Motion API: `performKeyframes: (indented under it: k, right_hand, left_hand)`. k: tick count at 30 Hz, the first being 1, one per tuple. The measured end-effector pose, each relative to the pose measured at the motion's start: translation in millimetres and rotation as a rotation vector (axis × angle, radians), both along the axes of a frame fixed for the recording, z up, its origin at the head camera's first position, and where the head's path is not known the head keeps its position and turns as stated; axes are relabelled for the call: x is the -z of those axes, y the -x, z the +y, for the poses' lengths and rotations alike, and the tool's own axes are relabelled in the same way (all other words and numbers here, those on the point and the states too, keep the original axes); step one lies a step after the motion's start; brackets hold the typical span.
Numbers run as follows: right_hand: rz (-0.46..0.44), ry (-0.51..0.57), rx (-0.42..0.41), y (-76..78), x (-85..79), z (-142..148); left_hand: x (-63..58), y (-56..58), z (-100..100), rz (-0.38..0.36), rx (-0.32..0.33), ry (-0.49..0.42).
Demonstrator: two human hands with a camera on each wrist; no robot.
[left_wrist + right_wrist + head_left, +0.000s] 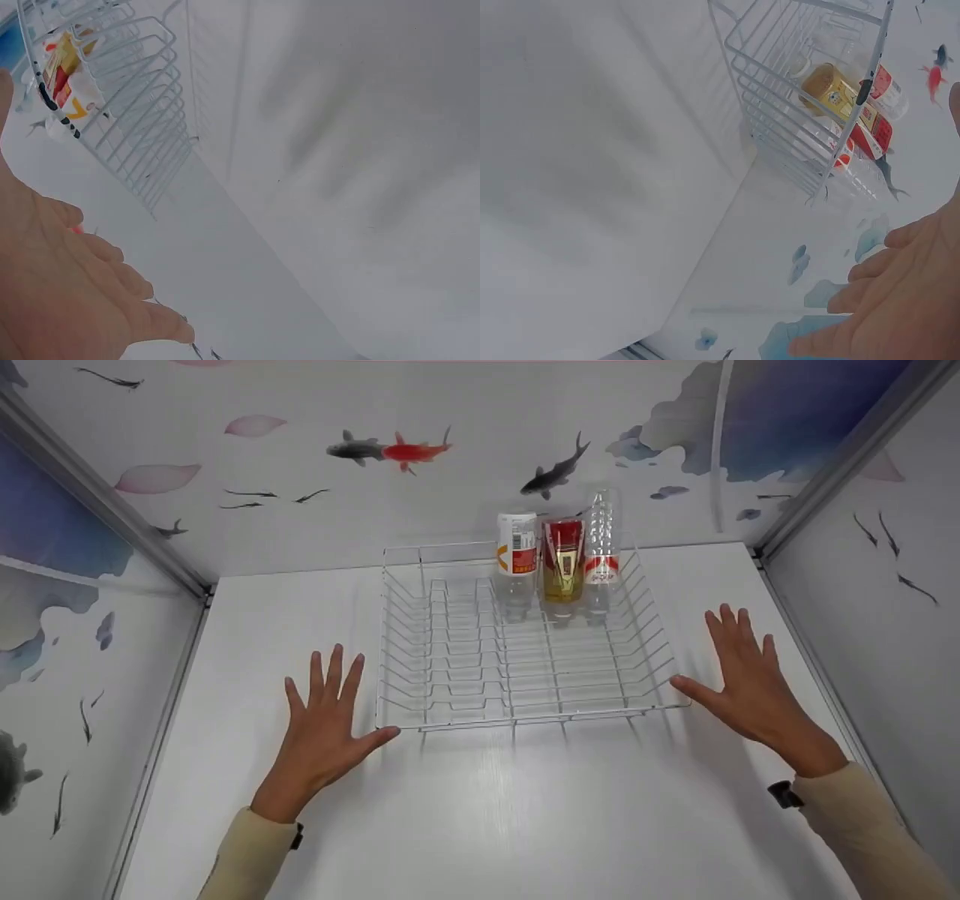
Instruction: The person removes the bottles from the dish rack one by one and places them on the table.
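A white wire dish rack [555, 701] stands on the table. Along its back right side three bottles lean together: a clear one with a white, orange and red label [517, 544], a red and gold one [563, 559], and a clear ribbed one with a red and white label [602, 540]. My left hand [322, 735] is spread, its thumb tip by the rack's front left corner. On the other side my right hand [757, 690] has its fingers straight, thumb tip at the front right corner. Whether either thumb touches the wire, I cannot tell. Both hands hold nothing.
The white tabletop [480, 817] runs up to a back wall [300, 525] printed with fish and petals. Side walls with metal corner posts [840, 465] close in the left and right. Plate dividers [465, 660] fill the rack's left half.
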State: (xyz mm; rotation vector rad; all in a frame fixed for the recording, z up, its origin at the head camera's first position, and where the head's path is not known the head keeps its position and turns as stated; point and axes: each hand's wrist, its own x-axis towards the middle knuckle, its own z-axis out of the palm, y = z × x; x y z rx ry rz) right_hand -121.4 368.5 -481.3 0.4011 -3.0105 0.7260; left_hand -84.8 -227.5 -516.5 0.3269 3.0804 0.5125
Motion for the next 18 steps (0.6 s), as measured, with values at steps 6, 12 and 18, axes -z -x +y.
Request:
performKeyframes:
  k: [6,12,18]
  right_hand:
    - [0.053,0.061,0.006,5.6,-4.1,-7]
    - [0.136,0.126,-0.002,12.6,-8.2,-12]
    - [0.174,0.179,-0.009,19.0,-9.1,-18]
  left_hand:
    - [1.7,0.3,7,0.033,0.031,-0.035]
    - [5.5,4.2,15,0.058,0.039,-0.105]
    - [15.2,8.8,20,0.098,0.040,-0.243]
